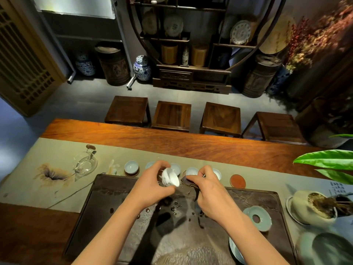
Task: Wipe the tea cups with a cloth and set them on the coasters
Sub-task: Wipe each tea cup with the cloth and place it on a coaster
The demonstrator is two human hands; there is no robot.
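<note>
You are working over the dark carved wooden tea tray (107, 190), sitting on a long reddish wooden table (172, 142) facing four stools. Your left hand (152, 186) is gripping a tilted white porcelain cup (171, 177), probably for wiping. Your right hand (210, 192) is pinching a dark cloth (188, 182) (partly hidden). An empty round red coaster (237, 180) is waiting nearby.

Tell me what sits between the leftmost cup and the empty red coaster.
Head view: the cup row, partly hidden by the left hand tilting a white cup and the right hand.
</note>
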